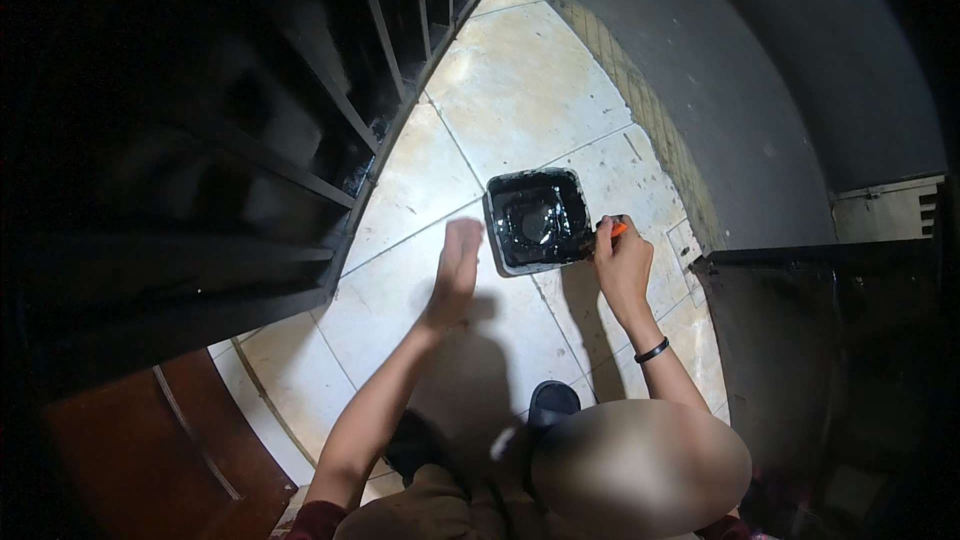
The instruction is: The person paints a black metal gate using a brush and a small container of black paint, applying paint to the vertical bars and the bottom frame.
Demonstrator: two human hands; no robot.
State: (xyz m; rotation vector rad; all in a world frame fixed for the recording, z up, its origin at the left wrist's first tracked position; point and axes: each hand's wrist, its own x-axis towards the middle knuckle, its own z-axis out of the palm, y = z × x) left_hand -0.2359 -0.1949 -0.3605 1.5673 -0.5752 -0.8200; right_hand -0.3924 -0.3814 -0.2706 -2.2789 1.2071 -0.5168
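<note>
A square, light-rimmed tub (492, 240) of glossy black liquid, like paint, stands on the tiled floor in front of me. My right hand (625, 265) is closed at the tub's right side, around a small thing with an orange handle (619, 230). Fingers hide the rest of that thing, so its kind does not show. To the left of the tub, my left hand (458, 258) is raised with its fingers stretched out, slightly blurred. It holds nothing and appears apart from the tub wall.
Dark metal railings (340, 120) run along the left, beside pale floor tiles (400, 280). A grey curved wall (700, 70) and a dark panel (800, 340) bound the right side. A dark shoe (554, 402) is near me, and a red-brown surface (170, 440) lies lower left.
</note>
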